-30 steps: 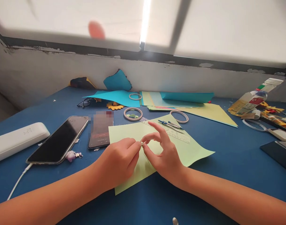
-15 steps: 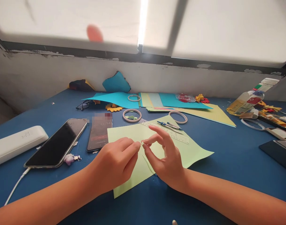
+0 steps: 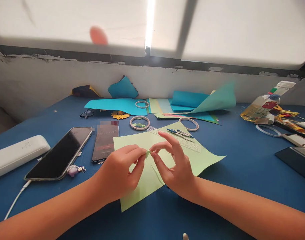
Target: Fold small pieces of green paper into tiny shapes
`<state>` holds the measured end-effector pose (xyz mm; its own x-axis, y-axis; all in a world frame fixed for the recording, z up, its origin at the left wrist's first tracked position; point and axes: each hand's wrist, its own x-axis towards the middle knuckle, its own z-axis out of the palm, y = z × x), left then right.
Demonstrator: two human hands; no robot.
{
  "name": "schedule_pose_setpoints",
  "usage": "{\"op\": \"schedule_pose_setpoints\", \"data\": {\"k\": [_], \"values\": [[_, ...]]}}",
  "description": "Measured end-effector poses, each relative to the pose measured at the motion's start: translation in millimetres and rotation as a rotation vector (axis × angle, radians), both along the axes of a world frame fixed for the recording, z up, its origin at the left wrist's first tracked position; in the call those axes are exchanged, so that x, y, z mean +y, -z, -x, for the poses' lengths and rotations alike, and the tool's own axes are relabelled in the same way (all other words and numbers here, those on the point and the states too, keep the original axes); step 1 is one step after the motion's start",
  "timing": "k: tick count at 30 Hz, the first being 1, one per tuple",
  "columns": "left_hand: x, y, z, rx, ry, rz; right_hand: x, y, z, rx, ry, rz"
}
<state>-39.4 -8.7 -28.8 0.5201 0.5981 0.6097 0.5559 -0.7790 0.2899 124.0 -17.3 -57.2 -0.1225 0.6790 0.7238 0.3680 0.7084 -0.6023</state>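
Between my two hands is a small green paper piece. My left hand pinches its left side, thumb and forefinger pressed together. On its right side, my right hand grips it between thumb and forefinger, the other fingers raised. Both hands are above a large light green sheet lying on the blue table. A clear ruler and a compass rest on the sheet's far part. A thin curved green strip shows beside my right hand.
Two phones and a white case lie left. Tape rolls and blue paper are farther back. A tilted bottle stands right, near a dark box.
The small green piece shows more between my fingertips, and my left fingers have shifted slightly. At the back right, blue sheets have lifted and curled up, and the yellow sheet there is covered.
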Motion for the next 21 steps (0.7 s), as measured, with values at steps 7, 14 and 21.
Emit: {"op": "schedule_pose_setpoints", "data": {"k": [7, 14, 21], "values": [[-2.7, 2.4, 1.6, 0.034, 0.027, -0.021, -0.8, -1.0, 0.3, -0.024, 0.026, 0.001], [-1.4, -1.2, -1.1, -0.001, 0.047, 0.076, -0.5, -2.4, 0.9, -0.045, 0.005, -0.039], [-4.1, -1.2, -2.1, -0.012, -0.004, 0.247, -0.5, 0.8, 1.2, -0.025, 0.038, -0.055]]}}
